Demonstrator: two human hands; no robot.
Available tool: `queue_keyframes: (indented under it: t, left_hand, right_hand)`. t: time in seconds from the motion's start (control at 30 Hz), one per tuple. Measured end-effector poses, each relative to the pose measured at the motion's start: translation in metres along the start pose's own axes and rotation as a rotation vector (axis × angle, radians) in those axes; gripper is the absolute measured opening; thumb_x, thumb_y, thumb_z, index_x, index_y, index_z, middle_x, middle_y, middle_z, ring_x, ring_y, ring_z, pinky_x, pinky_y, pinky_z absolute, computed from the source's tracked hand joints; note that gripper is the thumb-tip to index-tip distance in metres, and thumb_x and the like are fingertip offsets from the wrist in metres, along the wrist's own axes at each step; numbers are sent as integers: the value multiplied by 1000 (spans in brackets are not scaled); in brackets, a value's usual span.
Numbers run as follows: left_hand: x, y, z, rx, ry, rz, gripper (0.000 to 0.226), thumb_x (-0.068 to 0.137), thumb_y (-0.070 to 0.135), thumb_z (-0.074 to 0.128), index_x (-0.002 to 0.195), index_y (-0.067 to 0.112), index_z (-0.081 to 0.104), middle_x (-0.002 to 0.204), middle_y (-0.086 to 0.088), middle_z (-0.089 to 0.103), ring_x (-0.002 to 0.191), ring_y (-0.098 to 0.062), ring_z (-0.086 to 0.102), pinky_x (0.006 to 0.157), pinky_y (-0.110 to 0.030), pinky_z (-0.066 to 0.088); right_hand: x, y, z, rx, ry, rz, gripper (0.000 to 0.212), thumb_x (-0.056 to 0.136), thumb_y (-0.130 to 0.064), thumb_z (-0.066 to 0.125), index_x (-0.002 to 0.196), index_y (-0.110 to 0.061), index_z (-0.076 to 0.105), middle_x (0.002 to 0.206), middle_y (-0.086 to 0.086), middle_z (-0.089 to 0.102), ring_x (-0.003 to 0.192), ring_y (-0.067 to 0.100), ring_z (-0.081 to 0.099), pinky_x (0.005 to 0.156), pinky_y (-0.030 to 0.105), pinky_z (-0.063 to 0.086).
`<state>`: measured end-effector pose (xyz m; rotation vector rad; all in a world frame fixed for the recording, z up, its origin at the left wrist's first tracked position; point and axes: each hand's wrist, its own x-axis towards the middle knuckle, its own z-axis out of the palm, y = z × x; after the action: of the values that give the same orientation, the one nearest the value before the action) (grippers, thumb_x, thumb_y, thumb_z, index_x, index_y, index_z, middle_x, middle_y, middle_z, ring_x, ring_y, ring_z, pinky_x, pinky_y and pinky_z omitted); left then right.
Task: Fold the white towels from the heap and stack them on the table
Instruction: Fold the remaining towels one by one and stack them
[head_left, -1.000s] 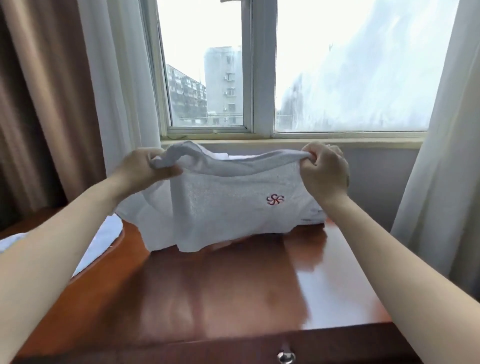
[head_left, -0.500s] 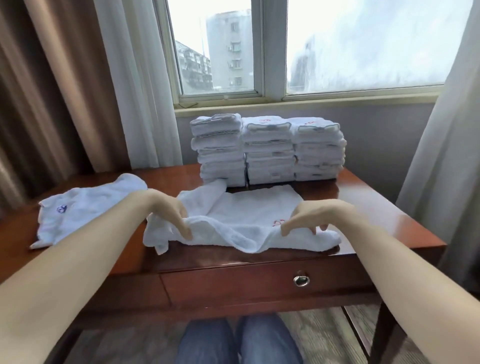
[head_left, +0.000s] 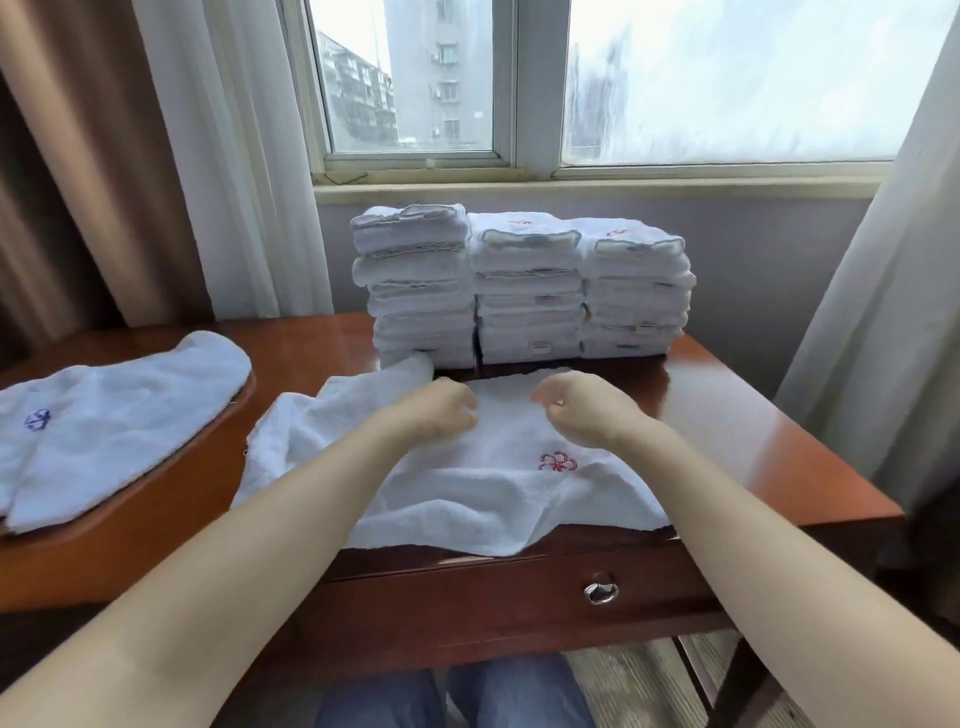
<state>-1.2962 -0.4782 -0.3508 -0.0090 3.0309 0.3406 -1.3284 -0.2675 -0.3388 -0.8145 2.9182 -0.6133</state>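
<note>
Here the white towel (head_left: 467, 499) lies spread and rumpled on the near half of the wooden table (head_left: 753, 441), its front hem hanging just over the edge and its red flower emblem (head_left: 558, 461) facing up. Both hands are over its far part: the left hand (head_left: 436, 413) at eleven o'clock from the emblem, knuckles up and fingers curled down against the cloth; the right hand (head_left: 582, 410) at one o'clock, fingers loosely curled inward. Whether either hand pinches the fabric I cannot tell, as the fingertips are blurred.

At twelve o'clock from the towel stand three stacks of folded towels (head_left: 524, 291), side by side. At nine o'clock a second towel (head_left: 114, 426) with a blue emblem (head_left: 37, 420) lies flat on a rounded wooden surface (head_left: 171, 499). At five o'clock, a metal drawer pull (head_left: 601, 590).
</note>
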Motion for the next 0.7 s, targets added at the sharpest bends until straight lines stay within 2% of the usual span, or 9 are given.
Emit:
queue_keyframes:
  t: [0.03,0.07,0.13,0.17,0.3,0.4,0.5,0.6,0.7]
  left_hand:
    - [5,0,7,39,-1,-4,25,95,23,52,114,16,67,120,-5,57,117,-27,54,94,-39,48]
    - [10,-2,13,71,14,0,23,94,23,51,110,16,67,119,-6,58,116,-30,53,92,-41,49]
    - [20,-4,22,70,56,11,16,92,23,50,92,23,65,110,-6,56,111,-31,54,87,-40,49]
    - [26,-6,23,39,79,19,17,93,24,49,91,28,66,110,-5,56,110,-31,55,87,-38,48]
    - [47,6,25,-6,122,74,31,99,27,47,124,30,64,132,-2,52,120,-27,52,98,-36,44]
    - [61,25,31,-30,117,140,31,100,25,47,126,28,62,133,-1,51,121,-26,51,95,-33,43]
    - [74,42,32,-70,121,206,27,100,25,50,122,27,66,128,-1,54,118,-25,52,93,-36,46]
    - [87,49,25,25,169,154,30,99,23,53,126,30,62,128,0,54,117,-24,53,90,-36,48]
    - [98,43,15,100,116,37,45,92,20,57,135,31,54,134,1,54,123,-23,50,94,-33,45]
  right_hand:
    - [5,2,8,0,-58,-28,45,97,-10,42,137,-23,56,144,-4,54,132,17,49,109,35,41]
    - [9,4,16,7,-105,-47,45,99,-12,40,141,-22,51,147,-3,50,135,17,46,110,34,38]
    - [15,13,30,-23,-144,-71,41,103,-19,37,142,-23,51,148,-5,48,134,17,45,107,31,38]
    - [18,18,33,-64,-135,-76,40,103,-23,36,140,-26,52,147,-7,47,132,17,45,104,30,37]
    - [28,39,23,-121,-94,20,37,102,-30,34,127,-34,62,137,-12,50,126,18,48,102,37,42]
    - [28,59,9,-132,-57,97,35,100,-28,37,116,-32,68,126,-9,56,118,19,52,94,35,44]
    - [27,78,-2,-194,18,171,30,96,-26,41,99,-24,71,108,-4,63,101,24,57,75,31,45]
    - [33,86,-11,-337,11,234,26,93,-31,48,71,-20,58,83,-2,57,83,26,56,60,27,38]
    - [40,88,-17,-385,-17,261,12,87,-32,56,85,-21,58,88,-3,59,84,23,56,62,28,39]
